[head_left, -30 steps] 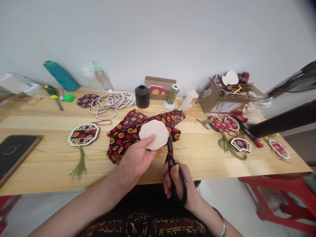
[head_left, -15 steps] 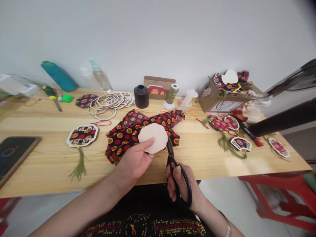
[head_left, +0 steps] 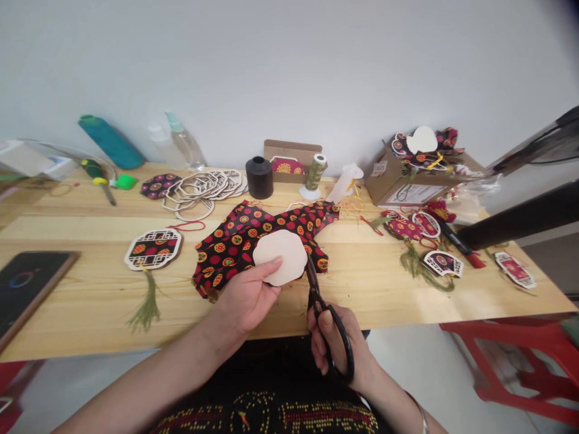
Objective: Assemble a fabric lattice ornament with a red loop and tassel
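My left hand [head_left: 253,295] pinches a pale, scallop-edged flat panel [head_left: 283,258], thumb on top and the other fingers underneath. Black fabric [head_left: 226,250] with red and yellow flower prints spreads beneath and behind the panel. In my right hand [head_left: 335,337] are black-handled scissors [head_left: 316,289], their blades pointing away from me along the panel's right edge, at the fabric. How far the blades are apart is hard to make out. A finished-looking ornament [head_left: 154,248] with a lattice frame and a green tassel lies to the left of the fabric.
Behind the fabric stand a black thread cone [head_left: 259,178], a green spool [head_left: 315,173] and a pile of wooden frames [head_left: 203,187]. A phone [head_left: 31,289] lies at left. Tasselled ornaments [head_left: 402,226], a cardboard box [head_left: 389,184] and a black pole [head_left: 520,214] occupy the right side.
The panel and fabric have turned or shifted very slightly, and the scissors have moved a touch. The view has drifted a little. Both grips are unchanged.
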`<state>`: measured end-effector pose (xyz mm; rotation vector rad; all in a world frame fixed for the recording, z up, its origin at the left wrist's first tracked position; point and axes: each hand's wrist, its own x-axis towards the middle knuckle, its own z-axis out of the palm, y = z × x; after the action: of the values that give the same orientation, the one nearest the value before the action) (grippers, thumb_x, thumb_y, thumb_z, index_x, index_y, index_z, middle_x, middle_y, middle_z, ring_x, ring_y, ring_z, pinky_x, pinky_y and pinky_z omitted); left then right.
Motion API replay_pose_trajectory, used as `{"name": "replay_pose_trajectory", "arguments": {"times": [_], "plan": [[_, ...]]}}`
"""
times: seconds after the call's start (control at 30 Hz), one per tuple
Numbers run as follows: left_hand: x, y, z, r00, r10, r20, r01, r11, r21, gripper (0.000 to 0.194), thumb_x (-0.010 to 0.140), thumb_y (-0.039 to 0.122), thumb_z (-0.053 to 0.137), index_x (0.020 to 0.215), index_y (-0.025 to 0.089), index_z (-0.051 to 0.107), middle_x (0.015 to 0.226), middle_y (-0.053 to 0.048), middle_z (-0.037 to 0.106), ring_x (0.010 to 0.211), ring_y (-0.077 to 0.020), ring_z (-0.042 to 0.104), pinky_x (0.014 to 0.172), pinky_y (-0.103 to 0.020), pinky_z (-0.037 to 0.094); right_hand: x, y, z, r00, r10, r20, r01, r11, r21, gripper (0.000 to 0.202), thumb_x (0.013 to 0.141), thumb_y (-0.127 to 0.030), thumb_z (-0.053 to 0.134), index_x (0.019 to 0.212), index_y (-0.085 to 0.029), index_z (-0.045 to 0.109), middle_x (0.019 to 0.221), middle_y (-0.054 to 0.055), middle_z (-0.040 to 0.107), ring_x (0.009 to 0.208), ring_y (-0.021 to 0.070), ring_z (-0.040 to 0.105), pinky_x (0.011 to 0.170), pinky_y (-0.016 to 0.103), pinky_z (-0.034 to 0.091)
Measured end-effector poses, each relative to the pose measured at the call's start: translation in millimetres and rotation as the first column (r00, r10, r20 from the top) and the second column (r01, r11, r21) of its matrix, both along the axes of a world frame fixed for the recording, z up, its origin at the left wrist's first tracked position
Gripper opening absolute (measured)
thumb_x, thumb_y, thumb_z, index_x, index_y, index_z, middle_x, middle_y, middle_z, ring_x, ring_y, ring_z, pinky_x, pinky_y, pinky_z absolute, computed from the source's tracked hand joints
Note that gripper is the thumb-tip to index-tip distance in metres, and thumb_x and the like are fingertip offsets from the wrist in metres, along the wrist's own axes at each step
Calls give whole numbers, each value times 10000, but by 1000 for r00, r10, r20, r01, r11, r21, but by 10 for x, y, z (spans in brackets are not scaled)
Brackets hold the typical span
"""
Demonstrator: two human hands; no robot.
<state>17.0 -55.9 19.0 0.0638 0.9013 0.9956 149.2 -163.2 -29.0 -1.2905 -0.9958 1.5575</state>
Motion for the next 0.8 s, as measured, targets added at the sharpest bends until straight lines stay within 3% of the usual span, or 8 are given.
{"name": "replay_pose_trajectory", "arguments": {"times": [0.37, 0.8], "plan": [[-24, -22, -18, 999, -26, -17, 27, 999, 19, 609, 813, -47, 506, 1383, 158, 451, 1239, -122, 641, 1082, -227, 640, 1018, -374, 465, 72, -9, 8, 996, 64, 54, -62, 997, -41, 533, 826, -707, 414, 740, -182, 447, 410, -81, 422, 304, 49, 393, 300, 145, 259], [-45, -41, -56, 998, -54, -25, 55, 998, 23, 599, 806, -35, 526, 1376, 138, 458, 1211, -123, 658, 1072, -223, 645, 999, -344, 487, 103, 1, 90, 981, 133, 143, -128, 991, -44, 545, 836, -723, 356, 750, -189, 424, 451, -56, 472, 355, 65, 432, 355, 170, 313]]}}
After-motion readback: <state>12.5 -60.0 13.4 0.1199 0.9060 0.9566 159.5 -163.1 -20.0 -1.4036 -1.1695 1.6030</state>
